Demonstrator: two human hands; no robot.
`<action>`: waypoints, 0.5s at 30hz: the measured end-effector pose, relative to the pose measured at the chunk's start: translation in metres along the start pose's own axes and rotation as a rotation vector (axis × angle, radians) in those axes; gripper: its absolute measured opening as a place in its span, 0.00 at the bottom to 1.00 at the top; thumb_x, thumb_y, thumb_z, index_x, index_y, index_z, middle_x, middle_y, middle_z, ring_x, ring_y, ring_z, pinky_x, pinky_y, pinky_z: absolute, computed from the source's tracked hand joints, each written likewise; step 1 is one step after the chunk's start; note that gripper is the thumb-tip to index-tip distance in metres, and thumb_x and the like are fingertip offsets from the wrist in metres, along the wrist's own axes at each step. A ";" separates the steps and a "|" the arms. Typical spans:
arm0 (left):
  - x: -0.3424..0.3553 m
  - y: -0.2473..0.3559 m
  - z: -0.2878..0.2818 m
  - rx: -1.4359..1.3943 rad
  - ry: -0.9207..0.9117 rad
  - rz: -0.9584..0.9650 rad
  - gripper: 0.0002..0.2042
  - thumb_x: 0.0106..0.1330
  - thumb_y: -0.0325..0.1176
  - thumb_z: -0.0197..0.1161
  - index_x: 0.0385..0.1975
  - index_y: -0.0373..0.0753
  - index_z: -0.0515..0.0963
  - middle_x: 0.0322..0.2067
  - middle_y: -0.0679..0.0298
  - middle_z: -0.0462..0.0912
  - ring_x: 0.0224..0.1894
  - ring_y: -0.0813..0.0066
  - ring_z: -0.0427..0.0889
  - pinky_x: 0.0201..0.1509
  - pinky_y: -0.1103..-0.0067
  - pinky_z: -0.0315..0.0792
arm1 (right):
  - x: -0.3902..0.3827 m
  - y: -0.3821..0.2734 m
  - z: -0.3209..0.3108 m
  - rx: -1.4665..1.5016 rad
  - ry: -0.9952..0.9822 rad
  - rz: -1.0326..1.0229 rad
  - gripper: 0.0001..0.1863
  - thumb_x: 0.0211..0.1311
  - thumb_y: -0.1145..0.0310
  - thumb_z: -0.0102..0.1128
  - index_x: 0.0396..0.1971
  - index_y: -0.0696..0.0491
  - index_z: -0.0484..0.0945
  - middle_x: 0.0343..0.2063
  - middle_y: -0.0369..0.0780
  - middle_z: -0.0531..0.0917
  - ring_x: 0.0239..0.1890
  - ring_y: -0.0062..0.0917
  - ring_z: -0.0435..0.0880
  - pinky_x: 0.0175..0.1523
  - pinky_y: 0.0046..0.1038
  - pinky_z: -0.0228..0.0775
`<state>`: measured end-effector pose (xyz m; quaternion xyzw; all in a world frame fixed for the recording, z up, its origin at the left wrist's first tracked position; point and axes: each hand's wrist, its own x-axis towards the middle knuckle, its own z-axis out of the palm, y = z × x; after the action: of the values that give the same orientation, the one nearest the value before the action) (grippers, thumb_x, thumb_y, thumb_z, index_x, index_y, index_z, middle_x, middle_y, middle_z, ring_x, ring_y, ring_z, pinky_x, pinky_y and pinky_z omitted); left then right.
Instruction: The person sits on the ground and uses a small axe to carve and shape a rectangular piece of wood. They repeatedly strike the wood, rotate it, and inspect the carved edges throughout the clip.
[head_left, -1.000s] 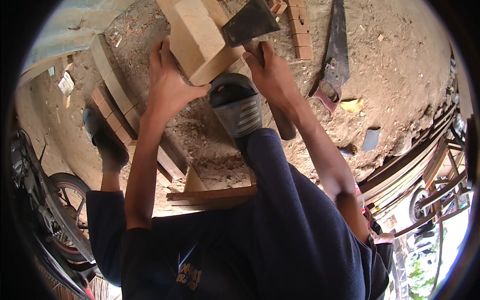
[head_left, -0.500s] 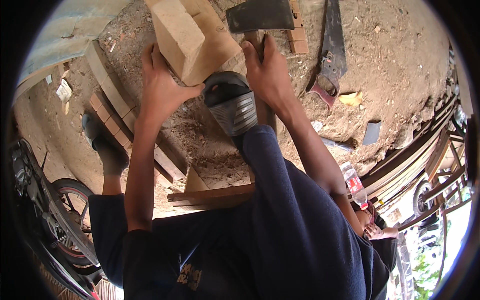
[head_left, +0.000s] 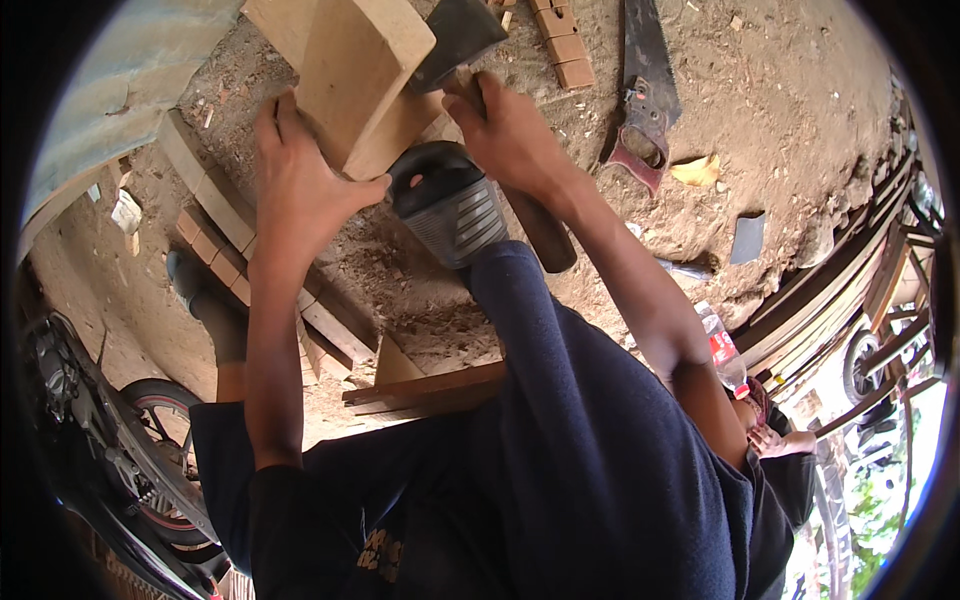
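Observation:
My left hand grips the lower end of a thick pale wooden block that stands tilted at the top of the view. My right hand is closed around the wooden handle of a hatchet, just below its dark head, which lies against the block's right side. The handle's end sticks out below my wrist. My foot in a grey and black sandal rests right below the block, between both hands.
A handsaw lies on the sandy ground to the right, with small wood blocks near it. Long wooden slats and cut pieces lie at left. A motorcycle wheel is at lower left, a plastic bottle at right.
The block has swung upright and drawn nearer with both hands. The hatchet head has shifted from the block's top edge to its right side.

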<state>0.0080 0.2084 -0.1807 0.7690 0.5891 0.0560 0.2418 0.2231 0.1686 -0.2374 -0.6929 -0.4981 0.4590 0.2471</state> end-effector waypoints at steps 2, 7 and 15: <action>0.003 0.001 -0.001 0.019 -0.015 0.013 0.52 0.38 0.38 0.81 0.65 0.29 0.57 0.63 0.40 0.58 0.66 0.40 0.63 0.67 0.58 0.65 | 0.001 -0.006 -0.001 0.057 0.019 0.063 0.20 0.73 0.55 0.53 0.38 0.61 0.71 0.18 0.43 0.79 0.19 0.28 0.82 0.27 0.33 0.73; 0.005 -0.001 -0.001 0.076 -0.033 0.033 0.57 0.36 0.40 0.83 0.66 0.21 0.54 0.63 0.37 0.58 0.64 0.38 0.66 0.66 0.59 0.67 | -0.003 -0.016 0.001 0.210 -0.076 0.193 0.20 0.73 0.56 0.52 0.41 0.61 0.71 0.16 0.41 0.78 0.17 0.26 0.80 0.25 0.32 0.73; 0.004 -0.003 0.003 0.053 -0.021 0.037 0.58 0.35 0.41 0.83 0.66 0.21 0.54 0.64 0.36 0.57 0.65 0.38 0.65 0.67 0.58 0.66 | 0.001 -0.007 0.000 0.195 0.020 0.179 0.21 0.73 0.55 0.53 0.44 0.62 0.72 0.20 0.43 0.79 0.17 0.25 0.79 0.25 0.31 0.73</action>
<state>0.0079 0.2121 -0.1852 0.7864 0.5735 0.0367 0.2268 0.2198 0.1719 -0.2328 -0.7120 -0.3846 0.5185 0.2763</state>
